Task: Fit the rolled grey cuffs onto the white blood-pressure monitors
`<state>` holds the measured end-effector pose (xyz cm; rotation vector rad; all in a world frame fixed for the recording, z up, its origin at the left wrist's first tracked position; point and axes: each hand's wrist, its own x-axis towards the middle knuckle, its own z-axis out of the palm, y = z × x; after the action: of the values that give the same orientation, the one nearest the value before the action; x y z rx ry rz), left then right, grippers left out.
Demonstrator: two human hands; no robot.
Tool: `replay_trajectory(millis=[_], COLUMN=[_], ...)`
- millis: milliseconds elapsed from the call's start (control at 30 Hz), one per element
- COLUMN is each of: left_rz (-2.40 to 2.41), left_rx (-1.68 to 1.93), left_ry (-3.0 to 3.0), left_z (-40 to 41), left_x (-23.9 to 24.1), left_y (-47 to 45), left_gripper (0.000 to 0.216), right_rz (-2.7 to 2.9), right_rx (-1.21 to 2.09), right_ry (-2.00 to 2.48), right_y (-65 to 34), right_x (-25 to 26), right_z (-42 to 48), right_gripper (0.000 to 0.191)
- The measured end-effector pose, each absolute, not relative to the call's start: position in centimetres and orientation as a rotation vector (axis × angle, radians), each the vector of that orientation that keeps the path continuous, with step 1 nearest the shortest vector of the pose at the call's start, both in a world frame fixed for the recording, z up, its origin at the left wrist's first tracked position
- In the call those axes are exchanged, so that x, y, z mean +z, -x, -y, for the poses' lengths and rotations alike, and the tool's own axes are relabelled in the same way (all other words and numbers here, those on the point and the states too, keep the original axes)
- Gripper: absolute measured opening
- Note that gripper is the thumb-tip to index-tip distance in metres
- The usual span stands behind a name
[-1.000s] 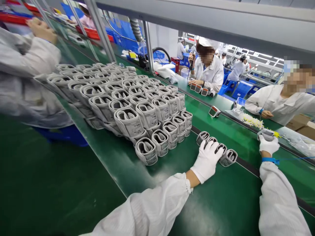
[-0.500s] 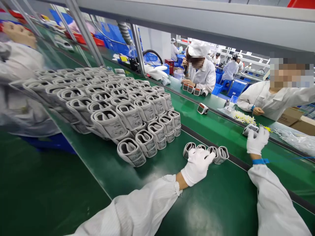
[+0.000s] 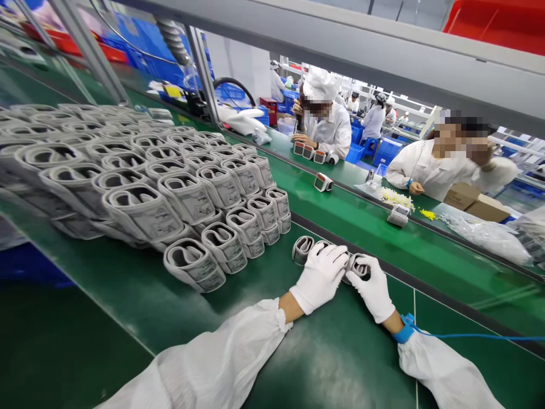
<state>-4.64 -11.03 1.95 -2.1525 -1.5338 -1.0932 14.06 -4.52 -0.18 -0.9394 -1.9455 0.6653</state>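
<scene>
A short row of rolled grey wrist cuffs (image 3: 303,250) stands on the green bench in front of me. My left hand (image 3: 323,275), in a white glove, is closed over the middle of that row and hides part of it. At the row's right end, my gloved right hand (image 3: 373,287) has its thumb and fingers around a rolled cuff (image 3: 361,268). Left of my hands rises a large stacked block of the same cuffs (image 3: 191,199), with printed panels facing me. Out on the green conveyor belt sits a white-and-grey device (image 3: 399,215), apart from both hands.
Another white device (image 3: 323,182) is on the belt, with several more beside a co-worker (image 3: 326,122) across it. A second co-worker (image 3: 443,165) sits near yellow bits (image 3: 428,214) and plastic bags (image 3: 481,233). A blue cord (image 3: 477,336) trails from my right wrist; a metal beam crosses overhead.
My right hand has let go of the device on the belt and come back to the row's right-hand cuff. My left hand stays at the row. The view has turned right.
</scene>
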Motion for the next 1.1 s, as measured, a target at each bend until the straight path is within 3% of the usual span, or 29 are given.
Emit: replay_trajectory(millis=[133, 567, 667, 833, 1100], left_rz=[1.493, 1.480, 1.473, 1.473, 1.410], left_rx=[-1.152, -1.160, -1.200, -1.302, -1.421], left_ry=[2.117, 2.087, 2.051, 2.005, 1.901], left_z=[11.1, 11.1, 11.0, 11.2, 11.1], left_x=[1.9, 2.4, 2.4, 1.9, 2.0], left_y=[4.6, 4.0, 4.2, 4.6, 5.7], left_gripper=[0.022, 0.021, 0.025, 0.010, 0.051], right_rz=[1.875, 1.678, 1.571, 1.425, 1.522], right_rx=[0.781, 0.978, 1.052, 1.148, 1.078], right_ry=[1.063, 1.077, 1.073, 1.110, 1.081], right_y=[-13.7, -14.2, -13.8, -14.4, -15.5], right_x=[0.4, 1.1, 0.5, -0.1, -0.3], right_z=[4.7, 2.8, 2.2, 0.4, 2.2], right_gripper=[0.041, 0.029, 0.036, 0.054, 0.051])
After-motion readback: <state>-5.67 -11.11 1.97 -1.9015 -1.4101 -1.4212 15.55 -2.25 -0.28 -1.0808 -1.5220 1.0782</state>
